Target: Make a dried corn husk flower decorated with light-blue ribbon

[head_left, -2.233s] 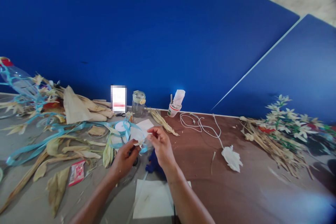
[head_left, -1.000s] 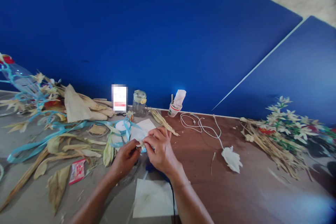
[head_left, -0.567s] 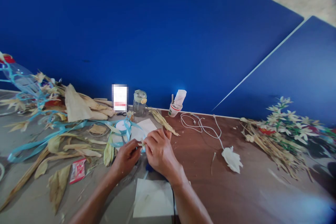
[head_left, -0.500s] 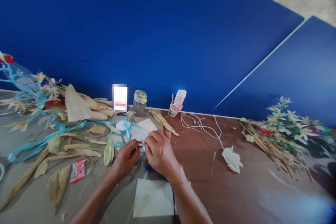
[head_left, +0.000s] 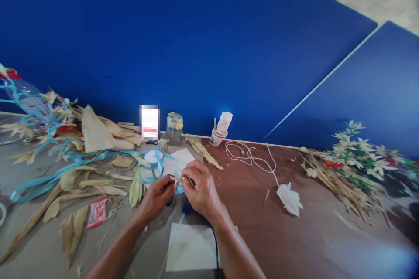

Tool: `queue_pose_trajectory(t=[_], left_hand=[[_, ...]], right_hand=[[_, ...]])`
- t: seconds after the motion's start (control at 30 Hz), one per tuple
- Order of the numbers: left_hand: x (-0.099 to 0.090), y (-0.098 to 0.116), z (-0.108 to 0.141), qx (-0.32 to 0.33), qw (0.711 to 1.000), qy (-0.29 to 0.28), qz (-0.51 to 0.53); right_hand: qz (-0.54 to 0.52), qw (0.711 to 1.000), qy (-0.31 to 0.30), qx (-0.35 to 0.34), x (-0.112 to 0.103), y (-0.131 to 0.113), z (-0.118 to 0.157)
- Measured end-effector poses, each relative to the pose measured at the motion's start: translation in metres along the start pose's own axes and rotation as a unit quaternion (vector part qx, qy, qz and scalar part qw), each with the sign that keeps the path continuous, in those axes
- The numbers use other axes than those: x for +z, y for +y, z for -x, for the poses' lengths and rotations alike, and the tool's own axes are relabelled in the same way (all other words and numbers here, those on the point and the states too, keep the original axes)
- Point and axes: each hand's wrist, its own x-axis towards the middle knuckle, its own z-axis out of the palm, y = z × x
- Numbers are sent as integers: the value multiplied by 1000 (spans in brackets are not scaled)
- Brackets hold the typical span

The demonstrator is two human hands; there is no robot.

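Between my two hands is a small pale husk flower, with light-blue ribbon just below it. My left hand pinches the flower's left side. My right hand has its fingertips pressed together at the flower's right side. Beyond my left hand, a roll of blue ribbon rests beside a white sheet. A dark blue object, partly hidden, lies beneath my right hand. Nearer me is another white sheet with a dark cable along its right edge.
Dried husks and a red packet lie left. A glass jar and a white cup stand by the blue partition. White cable, crumpled tissue and artificial flowers are right.
My fingertips have moved slightly apart, and the pale flower between them now shows. My right hand has turned a little, with its fingers less bunched over the piece.
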Motion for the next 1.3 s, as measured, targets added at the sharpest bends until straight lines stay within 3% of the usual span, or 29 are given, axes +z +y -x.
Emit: queue_pose_trajectory(t=[0.23, 0.3, 0.43, 0.67, 0.97, 1.13, 1.3], left_hand=[[-2, 2, -1, -30, 999, 22, 37], [-2, 3, -2, -26, 999, 23, 42], [-2, 3, -2, -15, 998, 28, 45], [-3, 4, -3, 41, 999, 19, 22], [-5, 8, -4, 31, 999, 43, -1], [-3, 1, -4, -40, 984, 102, 139], [-7, 1, -7, -76, 919, 144, 360]], right_hand=[[-124, 985, 71, 101, -3, 4, -1], [-159, 974, 53, 155, -2, 6, 0], [-226, 943, -51, 238, 0, 6, -1], [-245, 929, -88, 261, 12, 7, 0], [-365, 874, -44, 317, 22, 8, -1], [-379, 869, -21, 318, 23, 8, -2], [-384, 862, -3, 330, 24, 6, -3]])
